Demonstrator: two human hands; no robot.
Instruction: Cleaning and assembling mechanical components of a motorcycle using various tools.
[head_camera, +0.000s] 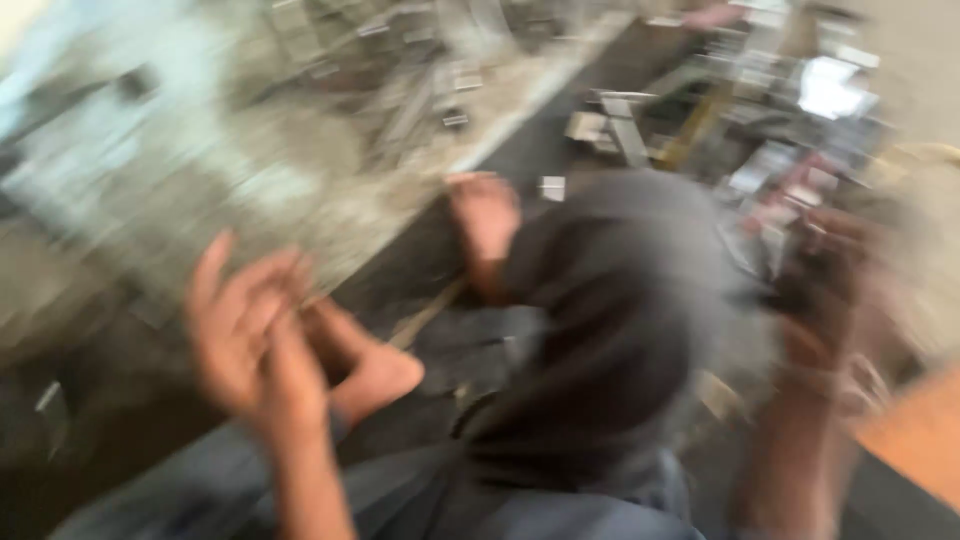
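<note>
Left hand (250, 330) raised, fingers loosely spread, holding nothing; right hand (830, 290) blurred, grip unreadable, maybe on dark object; bare feet (375, 370) on dark floor (540, 140); scattered metal scraps (610, 125) beyond; risk: stepping on sharp pieces

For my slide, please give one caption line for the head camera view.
Blurred head view: left hand raised open, right hand near something dark, bare feet on a littered floor.

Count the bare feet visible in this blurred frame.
2. The near foot lies beside the left hand. The far foot rests farther out, beyond the dark-clad knee. Blur may hide others.
</note>
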